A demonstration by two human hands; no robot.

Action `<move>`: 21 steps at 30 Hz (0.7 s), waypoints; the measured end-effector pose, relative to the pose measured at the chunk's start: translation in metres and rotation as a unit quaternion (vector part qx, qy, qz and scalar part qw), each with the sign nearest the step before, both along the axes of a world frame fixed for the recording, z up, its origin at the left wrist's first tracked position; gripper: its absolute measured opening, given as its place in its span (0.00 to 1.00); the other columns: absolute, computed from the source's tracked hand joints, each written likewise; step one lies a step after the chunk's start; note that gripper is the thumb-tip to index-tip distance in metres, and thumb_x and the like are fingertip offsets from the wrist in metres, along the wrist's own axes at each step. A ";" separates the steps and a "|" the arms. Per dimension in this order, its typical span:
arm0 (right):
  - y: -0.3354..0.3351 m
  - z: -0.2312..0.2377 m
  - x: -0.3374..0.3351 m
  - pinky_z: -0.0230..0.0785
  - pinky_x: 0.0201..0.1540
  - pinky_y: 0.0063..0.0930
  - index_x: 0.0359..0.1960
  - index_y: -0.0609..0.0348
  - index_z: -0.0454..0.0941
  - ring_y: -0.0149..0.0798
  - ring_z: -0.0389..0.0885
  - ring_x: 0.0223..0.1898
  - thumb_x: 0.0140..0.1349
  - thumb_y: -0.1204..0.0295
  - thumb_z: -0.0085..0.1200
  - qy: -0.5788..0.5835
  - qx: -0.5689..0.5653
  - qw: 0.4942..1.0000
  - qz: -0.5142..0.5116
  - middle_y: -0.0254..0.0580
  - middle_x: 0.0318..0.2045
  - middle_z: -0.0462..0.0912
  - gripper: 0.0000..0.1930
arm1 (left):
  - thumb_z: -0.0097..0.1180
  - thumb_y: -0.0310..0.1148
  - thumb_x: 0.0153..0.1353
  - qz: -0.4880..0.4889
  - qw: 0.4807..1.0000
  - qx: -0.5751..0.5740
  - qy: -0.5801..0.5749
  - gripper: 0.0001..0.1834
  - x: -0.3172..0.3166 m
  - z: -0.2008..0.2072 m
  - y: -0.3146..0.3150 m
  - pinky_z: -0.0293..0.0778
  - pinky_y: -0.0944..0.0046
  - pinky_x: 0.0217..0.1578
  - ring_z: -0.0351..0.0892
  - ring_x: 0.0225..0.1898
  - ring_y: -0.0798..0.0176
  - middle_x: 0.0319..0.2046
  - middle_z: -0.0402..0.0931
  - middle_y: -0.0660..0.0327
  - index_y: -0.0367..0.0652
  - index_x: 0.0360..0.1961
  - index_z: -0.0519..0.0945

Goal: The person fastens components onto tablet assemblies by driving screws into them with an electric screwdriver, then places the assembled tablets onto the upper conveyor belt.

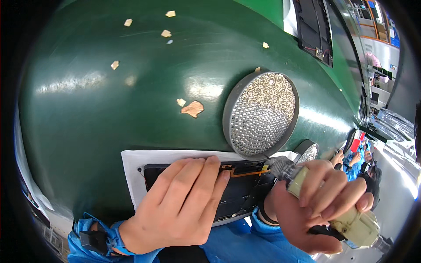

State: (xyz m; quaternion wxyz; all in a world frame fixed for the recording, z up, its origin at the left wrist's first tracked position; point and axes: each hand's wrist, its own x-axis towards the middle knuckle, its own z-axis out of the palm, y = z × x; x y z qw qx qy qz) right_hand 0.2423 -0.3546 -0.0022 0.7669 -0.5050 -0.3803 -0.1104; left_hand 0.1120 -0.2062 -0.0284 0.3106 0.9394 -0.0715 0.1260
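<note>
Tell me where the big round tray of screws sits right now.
In the head view, the round screw tray sits right of centre on the green table, just beyond the black panel and above the right hand.

left hand [175,206] pressing tablet [239,193], right hand [315,206] gripping screwdriver [346,215]

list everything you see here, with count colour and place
table: one, dark green, fills the view
paper scraps: several, tan, scattered on the table
round tray: one, grey rim, full of small silvery parts, right of centre
small tray: one, grey, just right of the round tray
white sheet: one, near table edge
panel: one, black, open, on the white sheet
driver: one, beige, tip over the panel
left hand: flat on the panel
right hand: gripping the driver
</note>
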 end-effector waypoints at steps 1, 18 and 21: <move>0.000 -0.001 0.000 0.67 0.26 0.18 0.56 0.64 0.63 0.24 0.70 0.25 0.65 0.56 0.71 0.002 0.000 1.000 -0.003 0.32 0.33 0.70 0.33 | 0.66 0.29 0.47 -0.003 1.000 0.000 0.002 0.21 0.000 0.001 0.001 0.80 0.53 0.47 0.79 0.50 0.47 0.51 0.82 0.47 0.34 0.44 0.90; 0.005 -0.006 0.004 0.66 0.25 0.22 0.64 0.62 0.61 0.27 0.71 0.26 0.70 0.55 0.65 0.008 -0.065 0.996 0.054 0.34 0.36 0.70 0.33 | 0.63 0.31 0.43 -0.010 1.000 -0.002 0.015 0.23 0.005 0.002 0.005 0.80 0.55 0.46 0.79 0.49 0.49 0.50 0.82 0.47 0.35 0.44 0.90; 0.010 -0.009 0.004 0.67 0.24 0.19 0.58 0.65 0.62 0.24 0.71 0.24 0.67 0.58 0.69 -0.008 -0.032 0.999 0.019 0.34 0.34 0.71 0.33 | 0.63 0.30 0.44 -0.006 1.000 0.000 0.008 0.23 0.003 0.002 0.004 0.80 0.55 0.46 0.80 0.49 0.48 0.50 0.81 0.47 0.35 0.44 0.90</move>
